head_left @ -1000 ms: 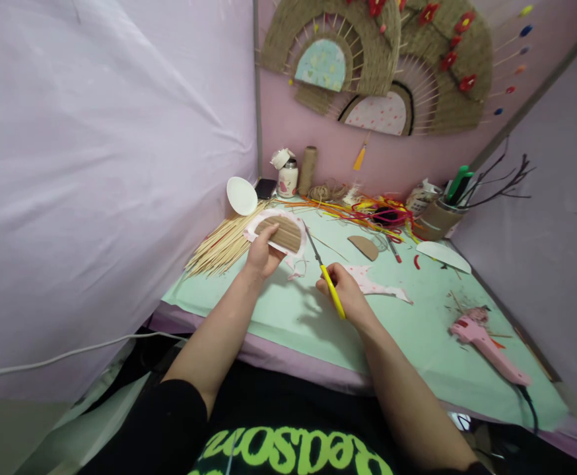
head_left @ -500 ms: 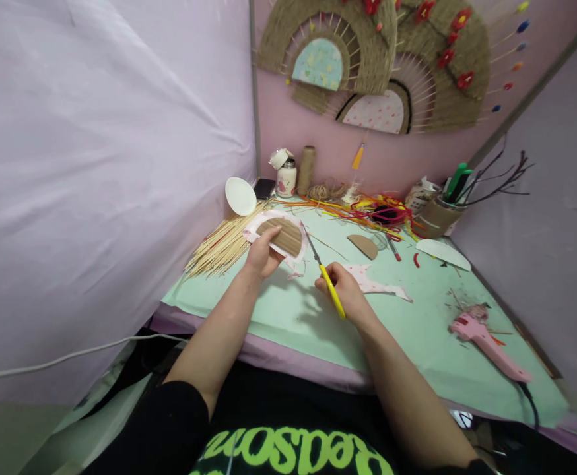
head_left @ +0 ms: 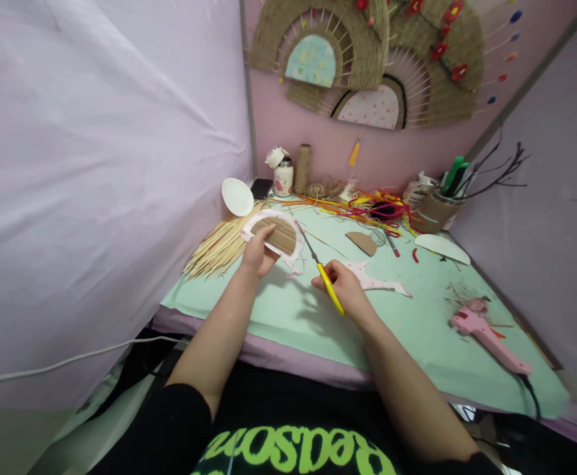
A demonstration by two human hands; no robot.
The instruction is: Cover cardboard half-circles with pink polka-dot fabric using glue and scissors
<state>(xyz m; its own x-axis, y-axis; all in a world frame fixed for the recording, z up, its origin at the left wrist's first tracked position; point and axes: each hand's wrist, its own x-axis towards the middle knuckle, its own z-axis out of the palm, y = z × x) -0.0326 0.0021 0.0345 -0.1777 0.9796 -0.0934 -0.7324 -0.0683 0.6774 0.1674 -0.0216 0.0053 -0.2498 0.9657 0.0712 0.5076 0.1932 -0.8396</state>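
Note:
My left hand (head_left: pixel 259 254) grips a half-round piece of cardboard (head_left: pixel 279 236) backed by pale dotted fabric (head_left: pixel 294 232), whose margin shows around the cardboard. The thumb lies on the cardboard face and the fingers go beneath. In my right hand (head_left: pixel 342 285) is a pair of scissors (head_left: pixel 324 274) with yellow handles. Their blades point up and left, with the tips beside the fabric's right edge; whether they touch it I cannot tell. Below the held piece hangs or lies a thin fabric strip (head_left: pixel 296 267). A dotted fabric scrap (head_left: pixel 375 280) lies behind my right hand.
Thin wooden sticks (head_left: pixel 219 247) lie at left under a white oval piece (head_left: pixel 237 196). A pink glue gun (head_left: pixel 489 340) with a cord rests at right. Further back are a cardboard half-disc (head_left: pixel 361 243), a white curved piece (head_left: pixel 441 249), coloured strands (head_left: pixel 368 208) and a pen pot (head_left: pixel 436 212).
The whole view has shifted slightly. Both hands keep nearly the same pose, with the scissor tips still by the right edge of the fabric.

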